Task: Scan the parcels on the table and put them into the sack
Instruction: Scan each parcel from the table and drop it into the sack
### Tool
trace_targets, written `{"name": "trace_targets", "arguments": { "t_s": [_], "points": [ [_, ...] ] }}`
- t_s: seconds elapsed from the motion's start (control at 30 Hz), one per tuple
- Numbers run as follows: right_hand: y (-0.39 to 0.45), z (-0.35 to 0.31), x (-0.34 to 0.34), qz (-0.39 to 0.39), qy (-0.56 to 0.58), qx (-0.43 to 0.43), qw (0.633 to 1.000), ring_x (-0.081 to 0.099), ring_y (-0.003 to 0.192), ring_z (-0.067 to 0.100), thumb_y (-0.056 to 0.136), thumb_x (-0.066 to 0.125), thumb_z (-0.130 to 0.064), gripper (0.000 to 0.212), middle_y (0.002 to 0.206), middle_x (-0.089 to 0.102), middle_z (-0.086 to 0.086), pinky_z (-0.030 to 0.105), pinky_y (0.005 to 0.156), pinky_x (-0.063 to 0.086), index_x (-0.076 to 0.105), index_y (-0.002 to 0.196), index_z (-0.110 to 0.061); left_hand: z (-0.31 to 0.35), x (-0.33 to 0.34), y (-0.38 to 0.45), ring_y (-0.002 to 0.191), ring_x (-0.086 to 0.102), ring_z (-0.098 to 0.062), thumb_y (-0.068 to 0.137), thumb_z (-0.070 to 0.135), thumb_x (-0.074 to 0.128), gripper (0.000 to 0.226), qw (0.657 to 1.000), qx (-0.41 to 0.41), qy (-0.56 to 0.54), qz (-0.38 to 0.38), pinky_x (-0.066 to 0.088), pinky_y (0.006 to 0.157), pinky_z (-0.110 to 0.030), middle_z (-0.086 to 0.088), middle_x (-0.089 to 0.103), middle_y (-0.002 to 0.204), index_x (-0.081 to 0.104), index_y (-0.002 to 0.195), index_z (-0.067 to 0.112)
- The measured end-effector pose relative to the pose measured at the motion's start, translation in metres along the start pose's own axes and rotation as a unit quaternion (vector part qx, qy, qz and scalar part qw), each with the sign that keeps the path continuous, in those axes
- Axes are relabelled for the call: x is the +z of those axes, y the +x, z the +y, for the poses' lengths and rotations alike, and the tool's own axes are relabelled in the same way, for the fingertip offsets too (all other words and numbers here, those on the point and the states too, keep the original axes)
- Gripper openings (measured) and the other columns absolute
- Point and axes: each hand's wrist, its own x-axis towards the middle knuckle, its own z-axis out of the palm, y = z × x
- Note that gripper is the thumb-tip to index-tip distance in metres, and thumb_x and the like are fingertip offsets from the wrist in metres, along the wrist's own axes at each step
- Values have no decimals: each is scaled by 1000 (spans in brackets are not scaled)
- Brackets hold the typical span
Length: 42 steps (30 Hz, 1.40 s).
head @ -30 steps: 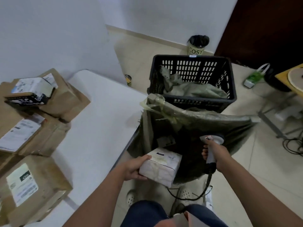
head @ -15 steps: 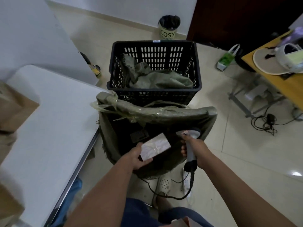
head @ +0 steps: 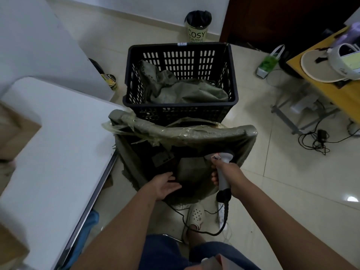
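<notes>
Two hands hover at the sack (head: 194,133) mouth — left hand (head: 163,185) empty, fingers relaxed; right hand (head: 227,172) grips the scanner (head: 222,168). One parcel (head: 191,166) lies inside.

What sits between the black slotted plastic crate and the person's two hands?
In the head view, the open grey-green woven sack, a pale boxy parcel inside it.

There is a single head-worn, wide-angle view, looking forward and steeply down from close above the open sack (head: 183,133) at frame centre. Both forearms enter from the bottom edge. The white worktop (head: 58,143) fills the left side, the black crate (head: 181,110) sits upper centre, and the tiled floor (head: 292,182) spreads across the right.
</notes>
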Motion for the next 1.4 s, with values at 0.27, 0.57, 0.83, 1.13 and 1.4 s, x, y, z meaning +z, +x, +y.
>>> {"name": "trace_targets", "arguments": {
  "t_s": [0.27,0.57,0.83,1.13,1.4],
  "points": [
    [-32,-16,67,-60,-27,-28,997,59,54,19,94,64,-34,34,66,60,10,27,50,49,62,96,-1,11,-81,-50,120,56,-37,101,12,53,42,998,65,-9,8,53,85,-36,-27,54,122,45,139,-3],
    [-114,-24,261,-181,-119,-115,970,57,47,18,93,65,-37,36,60,58,8,26,47,48,64,91,-1,29,-235,-159,98,67,-29,99,21,56,35,980,199,1,16,53,97,-39,-14,61,121,55,131,5],
    [-211,-7,433,-317,-229,-204,897,56,45,19,92,66,-29,29,57,60,8,25,46,47,61,99,0,15,-387,-254,94,67,-19,102,30,50,28,939,313,52,135,54,83,-27,-4,65,119,58,125,16],
    [-282,14,545,-380,-280,-293,831,54,44,21,92,66,-25,25,55,58,11,25,44,45,60,86,-1,1,-485,-318,85,64,-13,103,14,46,25,858,421,70,285,53,73,-21,-2,67,108,64,120,13],
    [-317,41,599,-413,-328,-284,801,55,42,19,93,66,-29,28,55,60,11,24,43,47,59,86,-2,-4,-569,-373,140,31,-28,95,39,56,42,608,333,406,596,25,115,-46,2,39,151,52,137,32]
  ]
}}
